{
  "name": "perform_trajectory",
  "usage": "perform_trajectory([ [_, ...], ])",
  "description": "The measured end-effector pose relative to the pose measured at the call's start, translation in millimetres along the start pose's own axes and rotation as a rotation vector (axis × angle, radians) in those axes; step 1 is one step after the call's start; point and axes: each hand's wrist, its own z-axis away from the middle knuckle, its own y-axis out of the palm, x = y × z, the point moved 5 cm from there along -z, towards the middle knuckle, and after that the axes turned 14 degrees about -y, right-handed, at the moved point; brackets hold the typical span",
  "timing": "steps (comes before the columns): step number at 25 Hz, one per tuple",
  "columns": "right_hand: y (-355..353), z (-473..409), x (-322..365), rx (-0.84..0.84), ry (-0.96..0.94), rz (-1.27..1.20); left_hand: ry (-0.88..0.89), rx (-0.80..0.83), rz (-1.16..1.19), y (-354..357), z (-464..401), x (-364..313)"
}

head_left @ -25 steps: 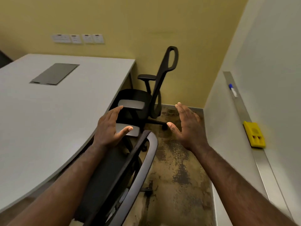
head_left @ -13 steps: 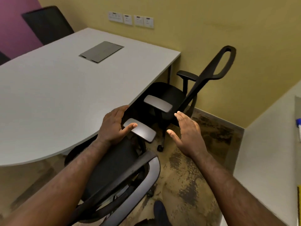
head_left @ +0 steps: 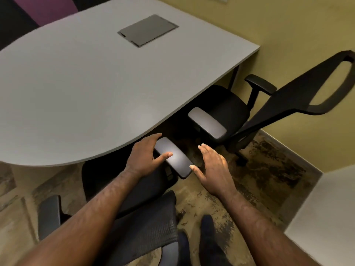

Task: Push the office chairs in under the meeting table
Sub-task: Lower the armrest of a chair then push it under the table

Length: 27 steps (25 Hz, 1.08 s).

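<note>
A black office chair [head_left: 138,191] stands right below me with its seat partly under the grey meeting table [head_left: 80,89]. Its right armrest [head_left: 173,157] is a glossy grey pad. My left hand [head_left: 146,156] rests at that armrest's inner side, thumb lying on the pad, fingers spread. My right hand [head_left: 213,166] hovers open just right of the armrest, its thumb tip near the pad's end. A second black chair [head_left: 230,110] sits further right, seat tucked at the table's corner, its tall looped backrest [head_left: 307,93] leaning away towards the yellow wall.
A grey cable hatch [head_left: 148,30] is set in the tabletop. Yellow wall [head_left: 288,25] and skirting close off the right. A white ledge [head_left: 326,217] juts in at lower right. My dark shoes [head_left: 207,237] stand on worn mottled floor behind the near chair. Another dark chair back [head_left: 11,22] at far left.
My view has swung left and down over the near chair. My left thumb stays on the armrest pad, and my right hand has come closer to the armrest's end.
</note>
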Motion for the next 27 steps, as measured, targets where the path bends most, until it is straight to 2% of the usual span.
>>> perform_trajectory([
  [4, 40.8, -20.2, -20.8, 0.113, -0.052, -0.041, -0.123, 0.075, -0.097, 41.2, -21.4, 11.2],
  [9, 89.4, -37.4, -39.4, 0.198, 0.028, -0.120, -0.362, 0.111, -0.095, 82.6, -42.1, 24.3],
  [11, 109.1, -43.9, -41.8, 0.236, 0.060, -0.152, -0.483, 0.075, -0.102, 95.2, -48.3, 28.8],
  [14, 134.7, -52.2, -42.4, 0.288, 0.122, -0.197, -0.728, 0.031, 0.012, 108.6, -57.9, 34.7],
  [17, 155.7, -58.6, -40.0, 0.323, 0.176, -0.240, -0.982, 0.109, 0.127, 130.0, -69.3, 37.6],
  [19, 165.3, -61.6, -37.3, 0.329, 0.198, -0.272, -1.085, 0.139, 0.188, 143.2, -75.8, 37.3],
  [27, 175.5, -63.4, -37.7, 0.301, 0.290, -0.241, -1.196, 0.075, 0.337, 166.9, -87.0, 37.1],
])
